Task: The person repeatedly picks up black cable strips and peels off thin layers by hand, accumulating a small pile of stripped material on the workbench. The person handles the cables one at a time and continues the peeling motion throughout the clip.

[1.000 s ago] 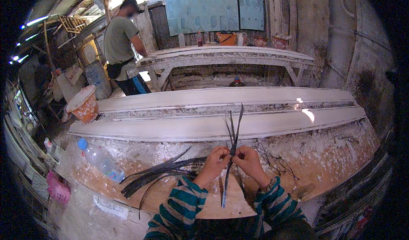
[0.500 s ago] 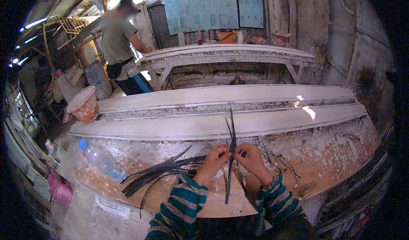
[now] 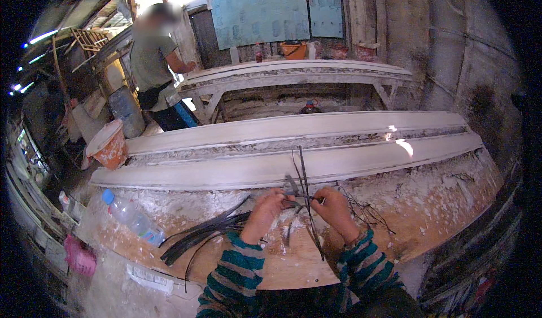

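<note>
My left hand (image 3: pixel 265 208) and my right hand (image 3: pixel 334 205) are close together over a plaster-crusted workbench (image 3: pixel 440 205). Both pinch a small bundle of thin dark strips (image 3: pixel 304 174) that stands nearly upright between them, its top ends fanning out above my fingers and its tail hanging down toward me. A loose pile of the same dark strips (image 3: pixel 200 234) lies on the bench just left of my left wrist. My sleeves are striped teal and brown.
Two long white moulded plaster lengths (image 3: pixel 282 165) lie across the bench beyond my hands. A plastic water bottle (image 3: pixel 132 217) lies at the left. An orange bucket (image 3: pixel 107 146) and a person (image 3: pixel 155 64) standing by a second bench (image 3: pixel 293 72) are farther back.
The bundle's top has tilted slightly and my hands have shifted a little on it; they stay closed around it. The person at the back has barely moved.
</note>
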{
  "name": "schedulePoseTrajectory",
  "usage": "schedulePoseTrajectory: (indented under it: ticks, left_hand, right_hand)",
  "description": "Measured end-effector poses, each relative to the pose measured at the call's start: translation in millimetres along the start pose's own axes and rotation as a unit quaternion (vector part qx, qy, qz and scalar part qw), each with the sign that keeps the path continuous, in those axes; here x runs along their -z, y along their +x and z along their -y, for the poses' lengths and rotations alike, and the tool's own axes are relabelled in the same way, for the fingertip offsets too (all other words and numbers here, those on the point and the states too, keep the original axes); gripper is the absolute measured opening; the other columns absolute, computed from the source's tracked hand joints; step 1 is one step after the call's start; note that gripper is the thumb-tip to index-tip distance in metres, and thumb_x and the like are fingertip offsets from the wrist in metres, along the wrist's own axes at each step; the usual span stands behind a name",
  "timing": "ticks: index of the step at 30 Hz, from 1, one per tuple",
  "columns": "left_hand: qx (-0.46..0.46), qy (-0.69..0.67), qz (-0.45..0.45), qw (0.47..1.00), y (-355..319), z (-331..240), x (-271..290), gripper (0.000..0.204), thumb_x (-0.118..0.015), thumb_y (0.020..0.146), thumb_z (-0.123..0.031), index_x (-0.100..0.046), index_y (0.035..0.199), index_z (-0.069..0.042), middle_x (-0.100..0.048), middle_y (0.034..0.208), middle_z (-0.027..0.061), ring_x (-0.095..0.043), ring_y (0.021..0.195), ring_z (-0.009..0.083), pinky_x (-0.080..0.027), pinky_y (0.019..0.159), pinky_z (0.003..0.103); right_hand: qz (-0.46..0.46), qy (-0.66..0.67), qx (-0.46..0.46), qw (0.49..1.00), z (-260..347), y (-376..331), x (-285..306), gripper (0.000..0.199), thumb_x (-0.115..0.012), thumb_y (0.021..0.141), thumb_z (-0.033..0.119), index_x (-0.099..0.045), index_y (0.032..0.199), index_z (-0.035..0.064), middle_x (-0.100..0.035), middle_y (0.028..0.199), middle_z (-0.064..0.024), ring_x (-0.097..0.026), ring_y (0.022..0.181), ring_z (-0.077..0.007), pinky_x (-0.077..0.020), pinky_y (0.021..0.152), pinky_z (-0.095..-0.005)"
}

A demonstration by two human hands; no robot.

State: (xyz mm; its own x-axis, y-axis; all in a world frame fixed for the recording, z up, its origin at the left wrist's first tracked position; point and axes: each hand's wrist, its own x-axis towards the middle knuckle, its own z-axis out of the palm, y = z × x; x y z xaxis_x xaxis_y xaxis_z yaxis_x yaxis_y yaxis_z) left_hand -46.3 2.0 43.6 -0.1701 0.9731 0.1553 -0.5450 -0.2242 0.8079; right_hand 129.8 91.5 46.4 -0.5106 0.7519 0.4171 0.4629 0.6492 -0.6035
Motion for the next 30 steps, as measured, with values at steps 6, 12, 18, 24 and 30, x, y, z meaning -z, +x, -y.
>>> schedulePoseTrajectory:
  ticks: [6, 12, 18, 24, 30]
  left_hand:
    - [-0.132, -0.182, -0.107, 0.968, -3, -55, 49, 0.010, -0.051, 0.081, -0.018, -0.053, 0.079, -0.009, -0.053, 0.065, 0.0009, -0.057, 0.073, 0.0220, -0.044, 0.064, 0.029]
    - [-0.271, -0.365, -0.055, 0.889, -14, -73, 126, 0.018, -0.044, 0.088, -0.020, -0.050, 0.076, -0.008, -0.045, 0.059, -0.0006, -0.047, 0.058, 0.0116, -0.044, 0.058, 0.026]
    - [-0.137, -0.355, -0.025, 0.924, -12, -72, 151, 0.019, -0.044, 0.089, -0.022, -0.047, 0.075, -0.010, -0.044, 0.060, -0.0007, -0.044, 0.053, 0.0098, -0.041, 0.042, 0.017]
    - [-0.033, -0.121, -0.163, 0.979, 7, -42, 62, 0.016, -0.052, 0.085, -0.027, -0.048, 0.082, -0.012, -0.050, 0.068, 0.0002, -0.046, 0.055, 0.0112, -0.044, 0.050, 0.021]
    - [0.059, 0.052, -0.153, 0.985, 7, 12, 11, 0.010, -0.055, 0.085, -0.018, -0.051, 0.087, -0.009, -0.055, 0.075, 0.0030, -0.054, 0.060, 0.0137, -0.049, 0.052, 0.028]
  right_hand:
    - [-0.068, -0.048, -0.034, 0.996, -25, 9, 14, 0.016, -0.064, 0.064, 0.018, -0.061, 0.068, 0.0031, -0.058, 0.069, -0.0135, -0.058, 0.064, -0.0282, -0.0458, 0.059, -0.0366]
    - [-0.121, 0.004, -0.091, 0.989, -55, 18, 15, 0.017, -0.063, 0.065, 0.017, -0.059, 0.065, 0.0011, -0.053, 0.056, -0.0102, -0.055, 0.054, -0.0219, -0.0446, 0.053, -0.0332]
    - [-0.069, 0.271, -0.139, 0.950, -60, 26, 19, 0.015, -0.058, 0.071, 0.013, -0.055, 0.060, 0.0042, -0.049, 0.051, -0.0006, -0.046, 0.045, -0.0078, -0.0355, 0.042, -0.0229]
    - [0.026, 0.435, -0.147, 0.888, -40, 21, 29, 0.015, -0.057, 0.075, 0.012, -0.052, 0.061, 0.0078, -0.049, 0.054, 0.0012, -0.043, 0.046, -0.0067, -0.0323, 0.042, -0.0204]
    - [0.073, 0.422, -0.117, 0.896, -30, 17, 26, 0.019, -0.057, 0.078, 0.018, -0.052, 0.061, 0.0091, -0.051, 0.057, 0.0006, -0.046, 0.053, -0.0081, -0.0348, 0.048, -0.0230]
